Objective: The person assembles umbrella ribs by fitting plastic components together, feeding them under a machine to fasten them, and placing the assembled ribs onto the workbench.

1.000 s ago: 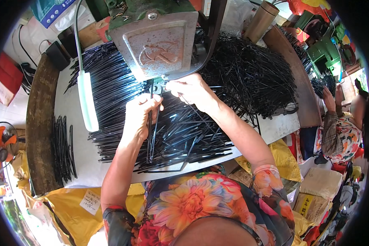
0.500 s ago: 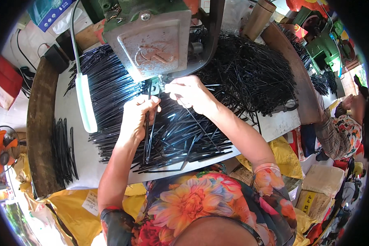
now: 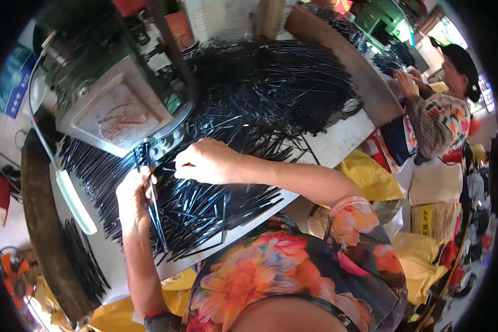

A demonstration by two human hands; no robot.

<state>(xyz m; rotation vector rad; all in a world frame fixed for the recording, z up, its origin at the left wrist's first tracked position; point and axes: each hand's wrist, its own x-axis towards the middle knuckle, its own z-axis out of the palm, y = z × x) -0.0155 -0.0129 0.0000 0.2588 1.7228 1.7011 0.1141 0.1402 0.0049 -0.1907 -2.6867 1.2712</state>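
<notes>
My left hand (image 3: 133, 195) grips a small bundle of thin black rods (image 3: 156, 217) that hang down from it, just below the head of a green and grey machine (image 3: 116, 105). My right hand (image 3: 205, 161) pinches a single black rod (image 3: 169, 169) and points its tip left toward the machine's lower edge. Both hands hover over a wide spread of loose black rods (image 3: 216, 199) on the white table (image 3: 337, 145).
A tangled heap of black rods (image 3: 282, 83) fills the far side of the table. A white light bar (image 3: 74, 199) lies left of my left hand. A brown curved rail (image 3: 41, 232) edges the table. Another person (image 3: 442, 110) works at the right. Yellow bags (image 3: 371, 177) sit below.
The view has swung, so the machine now sits to the upper left. My hands stay by the machine's lower edge, the right still pinching a rod, the left still holding its bundle.
</notes>
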